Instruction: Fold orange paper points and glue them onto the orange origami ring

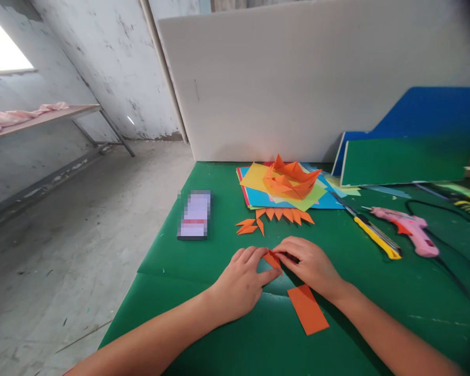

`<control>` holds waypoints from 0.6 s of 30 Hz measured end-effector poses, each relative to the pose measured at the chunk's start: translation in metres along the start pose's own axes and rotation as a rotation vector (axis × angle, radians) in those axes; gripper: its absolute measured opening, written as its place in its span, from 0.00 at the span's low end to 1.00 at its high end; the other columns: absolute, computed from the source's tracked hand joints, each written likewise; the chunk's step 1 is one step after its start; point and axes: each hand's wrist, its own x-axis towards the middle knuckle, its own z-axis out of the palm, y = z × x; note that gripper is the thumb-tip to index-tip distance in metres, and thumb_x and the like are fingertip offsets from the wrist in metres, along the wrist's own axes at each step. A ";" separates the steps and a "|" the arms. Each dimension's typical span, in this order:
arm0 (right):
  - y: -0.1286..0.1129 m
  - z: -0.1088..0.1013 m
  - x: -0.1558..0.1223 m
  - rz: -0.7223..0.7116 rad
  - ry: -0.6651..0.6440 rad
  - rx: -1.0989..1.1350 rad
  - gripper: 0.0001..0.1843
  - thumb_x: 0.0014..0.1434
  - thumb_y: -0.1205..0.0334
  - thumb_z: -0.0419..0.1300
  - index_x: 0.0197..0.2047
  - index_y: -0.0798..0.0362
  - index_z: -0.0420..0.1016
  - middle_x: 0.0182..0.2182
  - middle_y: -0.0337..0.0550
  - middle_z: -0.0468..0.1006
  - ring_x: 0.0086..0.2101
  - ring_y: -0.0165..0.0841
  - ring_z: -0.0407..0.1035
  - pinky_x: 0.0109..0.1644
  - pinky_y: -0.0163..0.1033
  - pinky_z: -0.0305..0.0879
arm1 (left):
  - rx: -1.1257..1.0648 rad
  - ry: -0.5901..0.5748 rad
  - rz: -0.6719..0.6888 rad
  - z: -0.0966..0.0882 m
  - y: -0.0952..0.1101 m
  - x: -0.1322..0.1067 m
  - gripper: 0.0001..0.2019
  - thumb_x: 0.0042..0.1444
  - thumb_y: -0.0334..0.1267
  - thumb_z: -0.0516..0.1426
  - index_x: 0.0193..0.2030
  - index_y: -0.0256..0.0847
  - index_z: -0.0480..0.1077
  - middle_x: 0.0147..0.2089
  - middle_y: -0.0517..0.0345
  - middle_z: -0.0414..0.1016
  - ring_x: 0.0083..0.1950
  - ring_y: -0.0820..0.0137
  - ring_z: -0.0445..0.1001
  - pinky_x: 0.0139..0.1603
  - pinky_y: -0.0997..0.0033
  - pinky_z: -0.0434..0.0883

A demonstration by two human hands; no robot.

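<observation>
Between my hands is a small piece of orange paper (273, 259), its edges partly covered by my fingers. My left hand (241, 282) grips its left side, thumb below and fingers above. At the upper right corner, my right hand (309, 265) pinches the same paper between thumb and fingertips. An orange paper rectangle (308, 309) lies flat on the table just below my right hand. Beyond my hands are several small folded orange paper pieces (284, 214), most of them lined up in a row. A spiky ring of folded orange paper (292, 180) rests on a stack of coloured sheets (254, 180).
On the green table (172, 305), a phone-like device (195, 215), blurred out, lies to the left. A yellow utility knife (376, 237) and a pink glue gun (411, 230) with a black cord are at right. Behind stand a white board (297, 78) and a green panel (403, 159).
</observation>
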 end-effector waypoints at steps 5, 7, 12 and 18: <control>0.000 0.000 0.001 0.017 0.002 -0.002 0.10 0.65 0.63 0.53 0.39 0.48 0.75 0.33 0.42 0.76 0.33 0.33 0.69 0.36 0.38 0.65 | -0.007 -0.015 0.001 0.000 0.000 0.000 0.24 0.57 0.30 0.52 0.60 0.51 0.62 0.64 0.46 0.56 0.60 0.53 0.59 0.57 0.49 0.61; 0.002 0.002 0.001 0.049 0.013 0.004 0.09 0.65 0.63 0.54 0.38 0.48 0.76 0.32 0.40 0.75 0.30 0.31 0.68 0.32 0.37 0.64 | -0.006 -0.023 0.000 -0.002 0.000 0.000 0.23 0.58 0.31 0.51 0.60 0.51 0.62 0.63 0.45 0.56 0.60 0.53 0.59 0.57 0.49 0.62; 0.003 0.005 0.001 0.035 0.037 -0.015 0.08 0.65 0.64 0.55 0.37 0.49 0.75 0.32 0.40 0.75 0.30 0.31 0.68 0.32 0.36 0.63 | 0.002 -0.030 -0.006 -0.004 0.001 0.002 0.23 0.59 0.31 0.51 0.61 0.51 0.61 0.63 0.46 0.57 0.59 0.55 0.59 0.57 0.50 0.61; 0.003 0.004 -0.003 -0.161 0.029 -0.158 0.11 0.68 0.64 0.50 0.40 0.52 0.74 0.35 0.45 0.77 0.38 0.36 0.70 0.39 0.40 0.66 | -0.020 -0.009 -0.020 -0.001 0.000 0.001 0.24 0.57 0.30 0.52 0.60 0.53 0.63 0.61 0.48 0.58 0.58 0.56 0.59 0.57 0.51 0.61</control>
